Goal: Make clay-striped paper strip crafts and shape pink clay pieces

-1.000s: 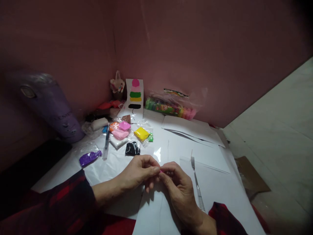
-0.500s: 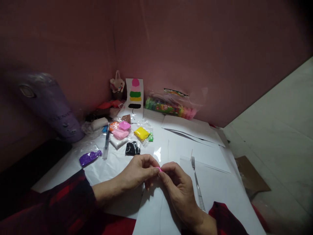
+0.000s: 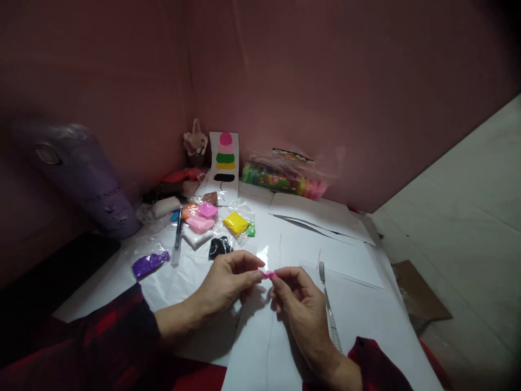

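A small strip of pink modelling clay (image 3: 267, 274) stretches between my two hands above the white paper (image 3: 252, 347). My left hand (image 3: 228, 279) pinches its left end between thumb and forefinger. At the other end, the thumb and forefinger of my right hand (image 3: 303, 304) are closed on it. Just right of my right hand lies a metal fork (image 3: 329, 304), tines pointing away. Behind my left hand is a packet of black clay (image 3: 220, 247), partly covered by the fingers. A yellow clay packet (image 3: 236, 222) sits farther back.
Purple clay (image 3: 150, 264), a pen (image 3: 177, 236) and pink clay packets (image 3: 200, 222) lie at left. A purple bottle (image 3: 93, 184) leans there. A colour-swatch paper (image 3: 224, 163) and a bag of bright sticks (image 3: 285, 180) stand against the wall. A toothpick (image 3: 318, 258) lies beyond the fork.
My hands have moved slightly apart and a little away from me. More of the pink clay now shows, drawn out between my fingertips.
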### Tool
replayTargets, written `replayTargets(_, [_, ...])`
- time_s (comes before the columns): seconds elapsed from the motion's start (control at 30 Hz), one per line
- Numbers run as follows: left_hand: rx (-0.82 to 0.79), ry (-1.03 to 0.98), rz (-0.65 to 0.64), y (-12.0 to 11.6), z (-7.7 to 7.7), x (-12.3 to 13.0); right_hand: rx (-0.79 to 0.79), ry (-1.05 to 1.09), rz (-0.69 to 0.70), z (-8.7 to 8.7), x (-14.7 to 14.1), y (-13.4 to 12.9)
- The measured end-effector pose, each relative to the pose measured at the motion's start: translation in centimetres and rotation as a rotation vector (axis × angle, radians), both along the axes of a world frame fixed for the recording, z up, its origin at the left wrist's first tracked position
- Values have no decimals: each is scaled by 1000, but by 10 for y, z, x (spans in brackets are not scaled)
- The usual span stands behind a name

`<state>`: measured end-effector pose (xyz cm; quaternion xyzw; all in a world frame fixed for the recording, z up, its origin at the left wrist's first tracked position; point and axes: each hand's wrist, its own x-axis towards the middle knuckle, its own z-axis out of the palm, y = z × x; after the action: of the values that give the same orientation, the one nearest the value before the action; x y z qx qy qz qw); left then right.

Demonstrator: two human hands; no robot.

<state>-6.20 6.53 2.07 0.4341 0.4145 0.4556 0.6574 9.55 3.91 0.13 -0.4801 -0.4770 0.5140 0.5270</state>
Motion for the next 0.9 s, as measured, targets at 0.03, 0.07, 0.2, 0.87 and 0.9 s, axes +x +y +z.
replayTargets(0.03, [-13, -7, -17, 0, -1, 0, 14, 4, 25, 1, 0, 0])
replayTargets(0.07, [-28, -7, -40, -1, -1, 1, 36, -1, 49, 1, 0, -1])
replayTargets(0.2, [-60, 26, -147, -3, -1, 2, 153, -84, 120, 1, 2, -3])
replayTargets(0.87, [48, 79, 129, -1, 4, 2, 93, -72, -44, 2, 0, -1])
replayTargets(0.9, [50, 60, 123, 0, 3, 2, 59, -47, -46, 2, 0, 0])
